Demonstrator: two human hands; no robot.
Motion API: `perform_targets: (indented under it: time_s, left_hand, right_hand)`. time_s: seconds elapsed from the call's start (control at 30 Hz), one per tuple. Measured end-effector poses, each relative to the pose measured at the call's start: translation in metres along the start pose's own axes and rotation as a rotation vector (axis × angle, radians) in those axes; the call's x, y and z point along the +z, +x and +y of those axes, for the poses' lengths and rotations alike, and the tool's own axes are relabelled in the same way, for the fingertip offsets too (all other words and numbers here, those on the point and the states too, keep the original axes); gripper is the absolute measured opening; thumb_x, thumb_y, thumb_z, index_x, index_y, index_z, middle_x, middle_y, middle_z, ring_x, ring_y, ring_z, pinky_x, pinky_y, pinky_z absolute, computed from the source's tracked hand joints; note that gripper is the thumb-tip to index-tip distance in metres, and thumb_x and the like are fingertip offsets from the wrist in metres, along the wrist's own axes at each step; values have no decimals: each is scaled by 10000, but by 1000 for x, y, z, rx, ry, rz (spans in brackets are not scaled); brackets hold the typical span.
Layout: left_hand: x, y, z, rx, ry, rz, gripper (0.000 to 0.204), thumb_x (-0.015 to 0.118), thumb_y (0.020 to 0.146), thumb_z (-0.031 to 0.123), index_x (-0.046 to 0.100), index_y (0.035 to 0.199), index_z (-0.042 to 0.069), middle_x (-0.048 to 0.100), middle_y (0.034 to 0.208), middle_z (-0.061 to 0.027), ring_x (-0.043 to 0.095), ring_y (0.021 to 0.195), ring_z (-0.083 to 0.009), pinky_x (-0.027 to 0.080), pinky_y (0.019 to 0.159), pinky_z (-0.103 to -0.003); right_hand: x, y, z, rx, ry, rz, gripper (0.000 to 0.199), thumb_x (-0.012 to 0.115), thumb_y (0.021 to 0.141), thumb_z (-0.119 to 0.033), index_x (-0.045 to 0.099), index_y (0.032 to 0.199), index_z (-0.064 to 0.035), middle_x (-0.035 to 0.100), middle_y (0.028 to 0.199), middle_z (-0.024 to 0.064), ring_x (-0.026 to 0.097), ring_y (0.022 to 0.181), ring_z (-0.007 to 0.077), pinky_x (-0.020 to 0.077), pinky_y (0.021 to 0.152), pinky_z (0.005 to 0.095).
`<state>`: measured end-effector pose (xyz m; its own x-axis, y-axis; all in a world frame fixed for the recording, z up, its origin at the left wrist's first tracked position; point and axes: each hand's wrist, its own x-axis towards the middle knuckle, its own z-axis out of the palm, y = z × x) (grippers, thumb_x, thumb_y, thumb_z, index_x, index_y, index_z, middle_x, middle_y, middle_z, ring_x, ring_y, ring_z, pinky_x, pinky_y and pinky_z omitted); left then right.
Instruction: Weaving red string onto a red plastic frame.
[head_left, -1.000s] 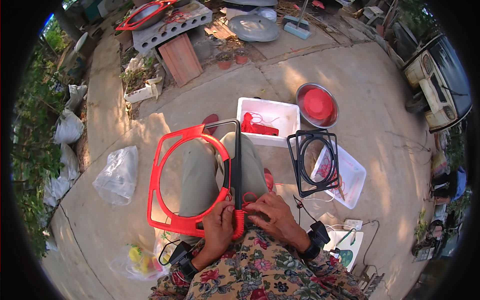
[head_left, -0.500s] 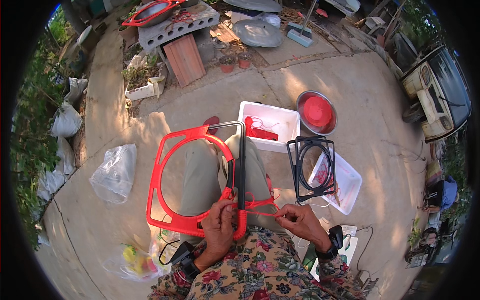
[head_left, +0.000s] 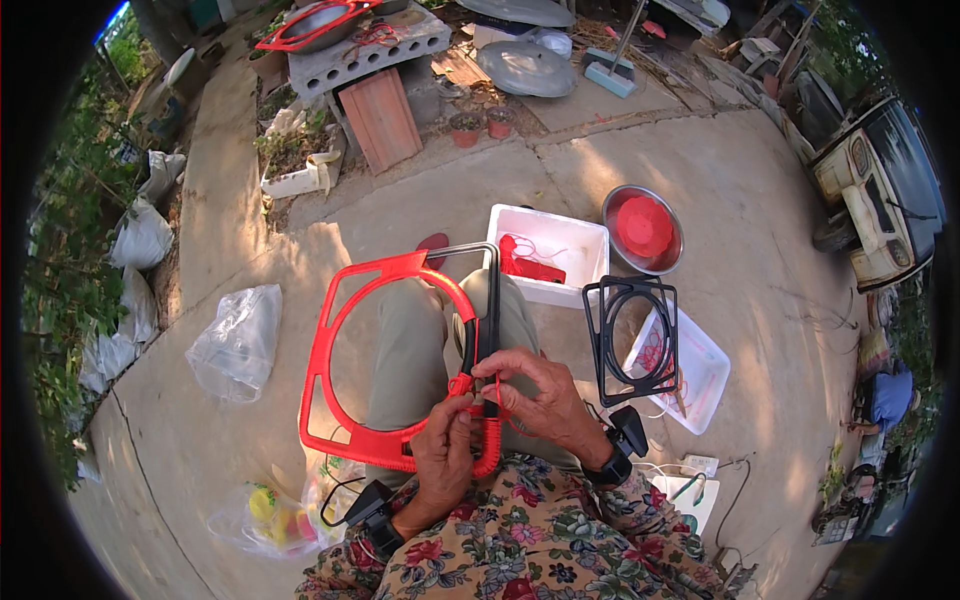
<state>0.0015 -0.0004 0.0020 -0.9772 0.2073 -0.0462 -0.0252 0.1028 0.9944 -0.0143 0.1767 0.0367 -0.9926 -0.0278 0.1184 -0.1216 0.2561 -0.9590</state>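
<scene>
A rectangular frame with a round ring inside it rests tilted over my lap. Most of it is wrapped in red cord, while its right side and a short piece of the ring show bare black bars. With fingers pinched, my left hand grips the lower right part of the ring. My right hand has closed on the loose red cord beside the black bar, close to my left fingertips. Exactly how the cord passes between the bars is hidden by my fingers.
Ahead stand a white foam box with red material and a metal basin holding a red piece. An unwrapped black frame leans over a white tray at right. Plastic bags lie at left; a vehicle stands far right.
My right hand has moved left and up from beside the frame to its bars, bringing the stretched red cord in close. My left hand keeps its hold on the ring.
</scene>
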Motion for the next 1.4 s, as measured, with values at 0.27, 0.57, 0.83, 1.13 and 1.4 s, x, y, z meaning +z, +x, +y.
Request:
perform_targets:
  time_s: [0.27,0.57,0.83,1.13,1.4]
  left_hand:
    - [-6,-1,0,-77,-97,-157,343,373,896,-83,436,1231,-48,600,1102,-125,580,1008,-140,467,870,-251]
    - [-4,-2,-3,-31,-226,-104,375,374,874,-95,416,1241,-29,593,1117,-166,633,942,-177,511,826,-280]
    - [-12,-6,-13,-128,-191,-109,258,438,915,-7,486,1169,-13,610,885,-50,614,756,-109,506,643,-241]
    - [-10,7,-2,-558,-258,-382,184,581,918,128,623,1021,-19,609,759,19,533,616,-38,446,567,-205]
    - [-8,15,2,-630,-321,-457,175,587,911,116,627,1024,-12,609,759,24,533,612,-43,447,574,-202]
  right_hand:
    - [13,0,-5,-72,-294,-211,415,675,772,-116,548,1166,-79,607,1085,96,546,1058,296,408,931,403]
    - [26,-7,9,-225,-307,-38,301,575,874,-50,555,1173,-20,625,1008,114,597,944,265,459,854,363]
    - [-27,-17,-5,198,475,170,296,460,981,-123,491,1252,-10,562,817,18,559,686,84,496,628,258]
    - [-183,-71,27,321,371,659,343,512,948,-116,476,1277,-26,416,638,-34,350,472,39,347,427,187]
    - [-411,-347,119,323,-416,1305,241,480,908,-108,573,1121,-42,455,649,-67,298,443,-1,226,368,169]
